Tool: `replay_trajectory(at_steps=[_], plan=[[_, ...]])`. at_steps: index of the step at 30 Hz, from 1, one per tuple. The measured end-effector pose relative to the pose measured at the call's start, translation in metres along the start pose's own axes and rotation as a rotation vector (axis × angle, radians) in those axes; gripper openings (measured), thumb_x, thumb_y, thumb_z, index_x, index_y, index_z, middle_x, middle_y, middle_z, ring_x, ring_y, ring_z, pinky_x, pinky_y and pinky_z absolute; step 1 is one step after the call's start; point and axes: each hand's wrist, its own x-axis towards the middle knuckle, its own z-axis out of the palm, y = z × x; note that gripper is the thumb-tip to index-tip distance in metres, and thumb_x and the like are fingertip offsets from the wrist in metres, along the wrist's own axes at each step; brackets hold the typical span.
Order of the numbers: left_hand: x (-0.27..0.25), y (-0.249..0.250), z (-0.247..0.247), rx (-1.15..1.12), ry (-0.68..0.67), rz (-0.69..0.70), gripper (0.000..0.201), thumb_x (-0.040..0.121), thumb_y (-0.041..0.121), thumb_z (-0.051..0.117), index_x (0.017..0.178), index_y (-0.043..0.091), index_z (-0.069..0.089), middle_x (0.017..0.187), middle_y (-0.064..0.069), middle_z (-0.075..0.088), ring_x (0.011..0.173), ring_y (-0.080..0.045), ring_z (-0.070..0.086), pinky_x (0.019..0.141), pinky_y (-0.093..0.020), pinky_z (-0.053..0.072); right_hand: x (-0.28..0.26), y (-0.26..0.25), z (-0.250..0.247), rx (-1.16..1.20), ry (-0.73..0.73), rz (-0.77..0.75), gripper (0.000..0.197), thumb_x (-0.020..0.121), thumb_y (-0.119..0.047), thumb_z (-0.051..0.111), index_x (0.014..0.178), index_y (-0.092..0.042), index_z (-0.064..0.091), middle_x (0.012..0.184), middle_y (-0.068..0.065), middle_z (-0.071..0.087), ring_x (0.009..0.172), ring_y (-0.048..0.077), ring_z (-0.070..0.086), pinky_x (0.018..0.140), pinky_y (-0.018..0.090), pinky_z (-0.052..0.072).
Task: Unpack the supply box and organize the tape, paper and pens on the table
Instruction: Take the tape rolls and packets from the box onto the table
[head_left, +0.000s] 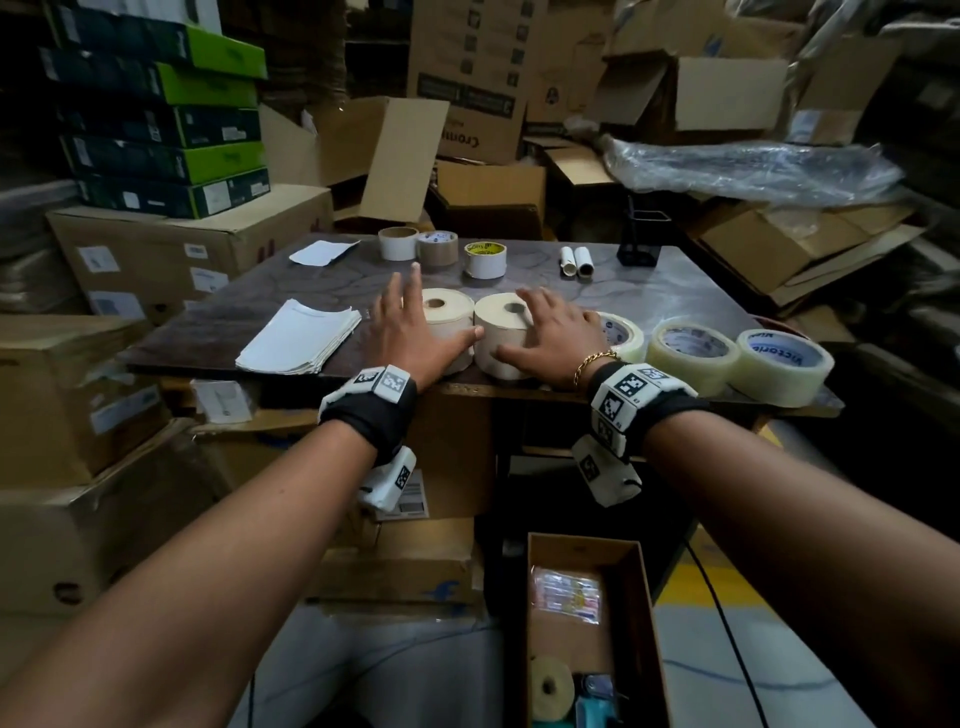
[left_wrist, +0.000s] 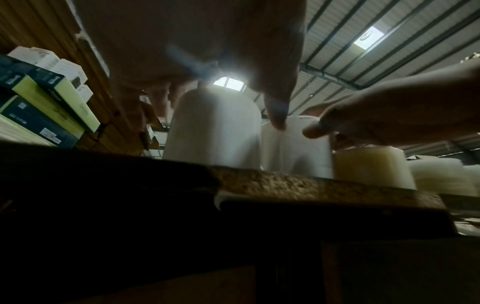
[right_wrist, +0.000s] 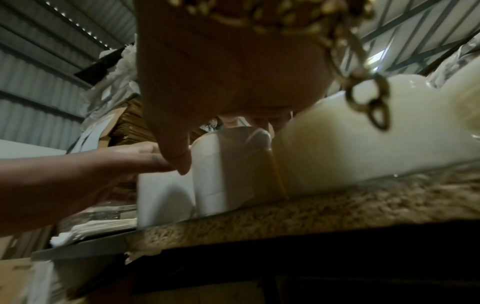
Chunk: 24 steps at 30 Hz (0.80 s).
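Observation:
Two cream paper rolls stand side by side at the table's front edge. My left hand (head_left: 415, 325) hovers flat over the left roll (head_left: 441, 312), fingers straight and spread, with the thumb reaching to the seam between the rolls. My right hand (head_left: 556, 327) rests on the right roll (head_left: 501, 322), fingers spread over its top and thumb on its front wall. The left wrist view shows the left roll (left_wrist: 215, 127) under my fingers. The right wrist view shows the right roll (right_wrist: 233, 164) under my palm. The open supply box (head_left: 641, 623) stands on the floor below.
Three clear tape rolls (head_left: 693, 353) line the table's front right. At the back stand more tape rolls (head_left: 438, 248), two small white rolls (head_left: 576, 261) and a black pen holder (head_left: 640, 244). A paper stack (head_left: 301, 338) lies left. Cardboard boxes crowd all around the table (head_left: 260, 301).

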Motion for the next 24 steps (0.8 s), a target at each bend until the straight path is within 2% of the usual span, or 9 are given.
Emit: replay_trajectory(at_steps=[3,5,8,10,13,17,21,22,24], plan=[[-0.027,0.009,0.006,0.051,0.214,0.136,0.094,0.072,0.071,0.058,0.148,0.029,0.021,0.155,-0.006,0.025,0.139,-0.032,0.026,0.108,-0.052,0.030,-0.021,0.002,-0.001,0.035,0.121,-0.048,0.079,0.079,-0.062,0.055,0.146,-0.033,0.028,0.156,0.002,0.029,0.141,0.025,0.029,0.113,0.049,0.024],[-0.051,0.016,0.014,0.004,0.286,0.246,0.081,0.075,0.063,0.059,0.144,0.029,0.031,0.146,-0.005,0.035,0.129,-0.030,0.035,0.100,-0.048,0.035,-0.040,0.003,-0.003,0.089,0.253,-0.109,0.066,0.080,-0.055,0.056,0.139,-0.032,0.040,0.147,-0.001,0.039,0.134,0.022,0.034,0.109,0.047,0.030],[-0.090,0.022,0.038,-0.058,0.289,0.394,0.070,0.079,0.055,0.058,0.140,0.028,0.039,0.133,-0.004,0.044,0.117,-0.027,0.043,0.094,-0.043,0.037,-0.073,0.011,0.000,0.264,0.464,-0.224,0.042,0.081,-0.041,0.059,0.118,-0.023,0.058,0.115,-0.001,0.056,0.106,0.018,0.051,0.091,0.039,0.044],[-0.116,0.021,0.063,-0.071,0.224,0.442,0.063,0.081,0.050,0.057,0.138,0.026,0.043,0.129,-0.003,0.048,0.112,-0.026,0.045,0.091,-0.040,0.038,-0.101,0.022,0.013,0.422,0.498,-0.245,0.026,0.083,-0.029,0.063,0.106,-0.017,0.062,0.094,-0.002,0.060,0.084,0.013,0.055,0.075,0.029,0.047],[-0.149,0.009,0.110,-0.110,0.027,0.445,0.052,0.083,0.045,0.055,0.131,0.024,0.049,0.123,-0.003,0.052,0.107,-0.025,0.048,0.088,-0.040,0.043,-0.142,0.052,0.052,0.624,0.361,-0.104,0.009,0.085,-0.024,0.065,0.092,-0.019,0.065,0.075,-0.006,0.064,0.066,0.007,0.057,0.064,0.023,0.046],[-0.192,-0.020,0.189,-0.103,-0.311,0.423,0.052,0.082,0.048,0.047,0.128,0.024,0.051,0.125,-0.003,0.050,0.114,-0.025,0.048,0.092,-0.042,0.044,-0.189,0.113,0.143,0.871,0.105,0.247,0.007,0.082,-0.023,0.059,0.082,-0.023,0.066,0.081,-0.003,0.068,0.072,0.004,0.061,0.070,0.021,0.049],[-0.229,-0.050,0.263,0.000,-0.571,0.358,0.060,0.076,0.050,0.044,0.129,0.023,0.051,0.134,-0.003,0.047,0.121,-0.028,0.045,0.097,-0.044,0.043,-0.231,0.162,0.233,0.970,-0.061,0.594,0.011,0.089,0.004,0.054,0.092,0.003,0.065,0.081,0.010,0.062,0.055,-0.010,0.055,0.055,0.008,0.044],[-0.235,-0.057,0.280,0.014,-0.605,0.345,0.061,0.075,0.051,0.046,0.130,0.025,0.050,0.136,-0.002,0.046,0.123,-0.028,0.045,0.096,-0.045,0.043,-0.238,0.171,0.256,0.971,-0.113,0.671,0.010,0.089,0.003,0.056,0.093,0.002,0.064,0.080,0.008,0.063,0.054,-0.009,0.056,0.055,0.010,0.045],[-0.244,-0.068,0.312,0.046,-0.660,0.322,0.062,0.075,0.052,0.046,0.132,0.029,0.048,0.140,0.001,0.044,0.126,-0.027,0.043,0.099,-0.045,0.042,-0.246,0.186,0.303,1.029,-0.226,0.823,0.008,0.086,-0.002,0.060,0.092,-0.007,0.063,0.080,0.009,0.065,0.060,0.009,0.063,0.060,0.023,0.050]])
